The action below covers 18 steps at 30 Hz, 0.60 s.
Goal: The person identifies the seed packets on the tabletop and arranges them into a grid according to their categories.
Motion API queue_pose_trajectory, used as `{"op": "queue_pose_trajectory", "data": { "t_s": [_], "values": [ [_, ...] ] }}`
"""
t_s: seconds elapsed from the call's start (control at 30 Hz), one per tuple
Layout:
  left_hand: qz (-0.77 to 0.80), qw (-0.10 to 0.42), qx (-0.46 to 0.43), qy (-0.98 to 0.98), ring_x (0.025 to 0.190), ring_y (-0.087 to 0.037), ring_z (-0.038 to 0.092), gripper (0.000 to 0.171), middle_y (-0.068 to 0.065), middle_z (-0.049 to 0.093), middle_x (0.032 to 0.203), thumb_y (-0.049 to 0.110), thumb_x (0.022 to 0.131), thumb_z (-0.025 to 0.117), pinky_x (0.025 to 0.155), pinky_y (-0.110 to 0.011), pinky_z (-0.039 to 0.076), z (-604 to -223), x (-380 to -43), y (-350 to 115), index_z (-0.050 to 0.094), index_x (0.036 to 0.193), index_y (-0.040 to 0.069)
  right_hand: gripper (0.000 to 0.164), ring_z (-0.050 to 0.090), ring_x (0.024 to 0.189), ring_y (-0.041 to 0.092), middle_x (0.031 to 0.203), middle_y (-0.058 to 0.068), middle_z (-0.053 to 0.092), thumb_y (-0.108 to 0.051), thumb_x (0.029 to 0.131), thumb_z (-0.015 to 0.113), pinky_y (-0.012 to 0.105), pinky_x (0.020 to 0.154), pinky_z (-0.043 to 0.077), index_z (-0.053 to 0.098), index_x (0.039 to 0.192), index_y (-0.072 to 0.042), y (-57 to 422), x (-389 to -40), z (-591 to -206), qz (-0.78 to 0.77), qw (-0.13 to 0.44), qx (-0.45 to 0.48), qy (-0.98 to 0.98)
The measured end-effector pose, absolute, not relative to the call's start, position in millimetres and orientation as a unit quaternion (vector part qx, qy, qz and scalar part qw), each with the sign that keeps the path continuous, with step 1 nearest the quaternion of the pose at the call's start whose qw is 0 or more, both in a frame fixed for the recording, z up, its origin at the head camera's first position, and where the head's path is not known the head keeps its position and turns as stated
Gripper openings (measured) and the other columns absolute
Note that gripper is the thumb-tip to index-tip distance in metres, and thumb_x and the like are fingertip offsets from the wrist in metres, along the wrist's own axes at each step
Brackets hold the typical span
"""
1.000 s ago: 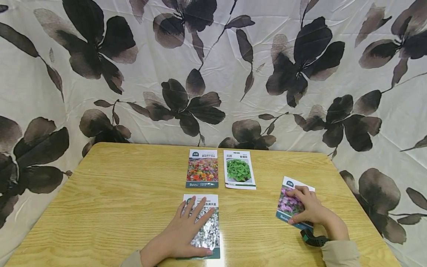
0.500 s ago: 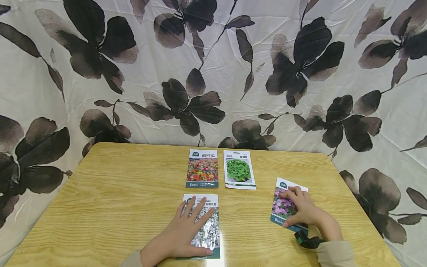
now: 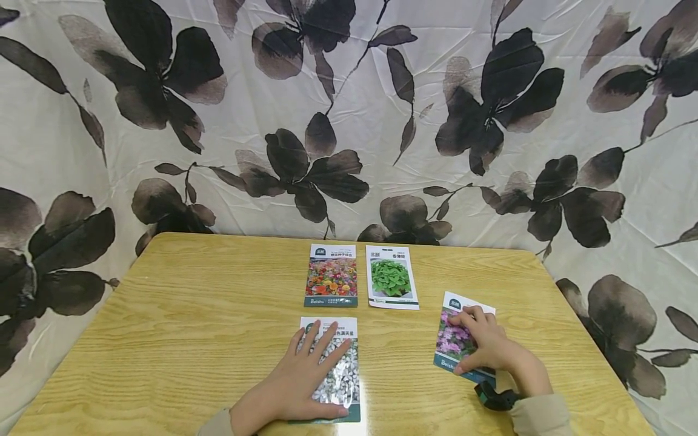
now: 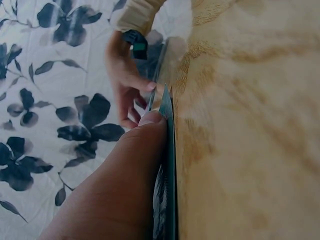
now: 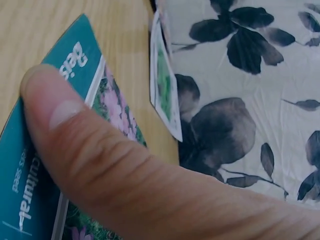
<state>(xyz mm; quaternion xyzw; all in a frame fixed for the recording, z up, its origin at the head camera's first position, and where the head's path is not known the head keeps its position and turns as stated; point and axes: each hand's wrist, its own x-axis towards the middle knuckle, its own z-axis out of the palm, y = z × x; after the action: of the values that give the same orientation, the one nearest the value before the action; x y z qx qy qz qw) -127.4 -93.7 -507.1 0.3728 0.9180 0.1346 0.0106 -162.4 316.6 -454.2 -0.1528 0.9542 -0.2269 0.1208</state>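
My left hand point(image 3: 305, 375) lies spread flat on a seed packet with white flowers point(image 3: 343, 378), near the table's front. In the left wrist view its thumb point(image 4: 142, 150) runs along that packet's teal edge. At the right, my right hand point(image 3: 488, 345) holds a seed packet with pink-purple flowers point(image 3: 448, 339), its fingers bent over the front and covering the packet's right part. The packet stands slightly turned. Close up in the right wrist view, the thumb point(image 5: 75, 115) presses on the packet's teal bottom band point(image 5: 80, 45).
Two more seed packets lie side by side at the back of the wooden table point(image 3: 191, 339): a mixed-flower packet point(image 3: 331, 278) and a green-leaf packet point(image 3: 390, 278). Behind the table hangs a floral curtain point(image 3: 218, 133). A dark band point(image 3: 493, 396) is on the right wrist.
My right hand has moved left and slightly nearer the front edge, bringing the pink-purple flower packet along. The left hand and the other packets stay put.
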Motion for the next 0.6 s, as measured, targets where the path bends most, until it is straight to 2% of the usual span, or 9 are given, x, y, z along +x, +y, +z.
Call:
{"op": "queue_pose_trajectory", "data": {
  "t_s": [0.3,0.6],
  "values": [
    [0.13,0.012,0.372,0.919,0.148,-0.047,0.001,0.104,-0.013,0.001,0.166,0.088,0.081,0.037,0.111,-0.07,0.011,-505.3,-127.3,-93.9,0.011,0.161,0.027,0.088,0.033,0.123,0.052,0.147,0.025,0.031,-0.051,0.056,0.092,0.074,0.093,0.029,0.054,0.13,-0.02,304.2,-153.4,-454.4,-0.21,0.113,-0.172,0.956],
    [0.137,0.016,0.372,0.918,0.148,-0.047,0.001,0.104,-0.012,0.002,0.166,0.087,0.082,0.038,0.111,-0.07,0.011,-503.0,-127.1,-93.7,0.012,0.161,0.027,0.088,0.03,0.126,0.052,0.147,0.024,0.032,-0.052,0.058,0.091,0.072,0.091,0.031,0.054,0.131,-0.02,293.3,-146.6,-449.3,-0.211,0.133,-0.181,0.951]
  ]
}}
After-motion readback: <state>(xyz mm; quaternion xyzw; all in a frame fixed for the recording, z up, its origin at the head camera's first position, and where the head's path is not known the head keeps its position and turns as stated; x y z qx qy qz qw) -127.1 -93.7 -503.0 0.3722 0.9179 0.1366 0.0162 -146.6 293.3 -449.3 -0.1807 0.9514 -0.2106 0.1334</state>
